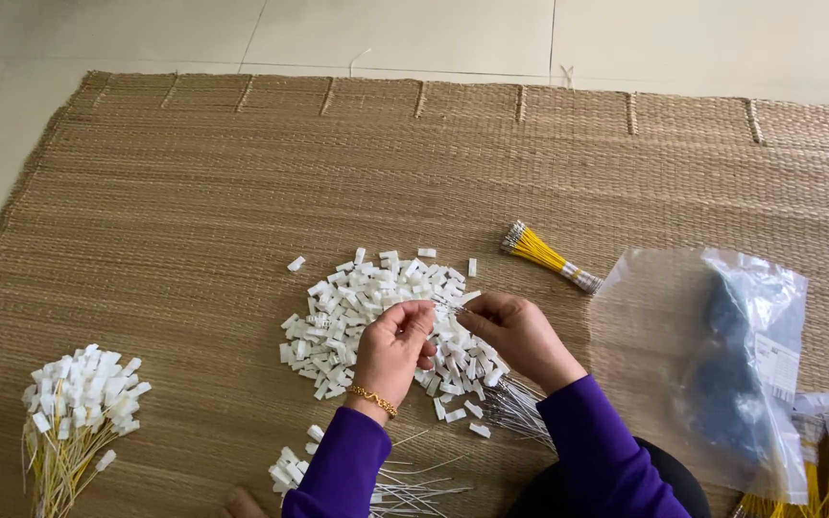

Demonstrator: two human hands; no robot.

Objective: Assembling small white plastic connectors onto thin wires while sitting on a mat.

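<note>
Bright, even daylight, soft faint shadows, sharp focus, slight edge distortion.

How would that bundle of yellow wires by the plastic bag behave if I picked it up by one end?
The yellow wire bundle looks thin and banded at one end, so it would probably stay together but droop a little. It seems light. Lying flat on the woven mat, it looks unlikely to roll far.
</note>
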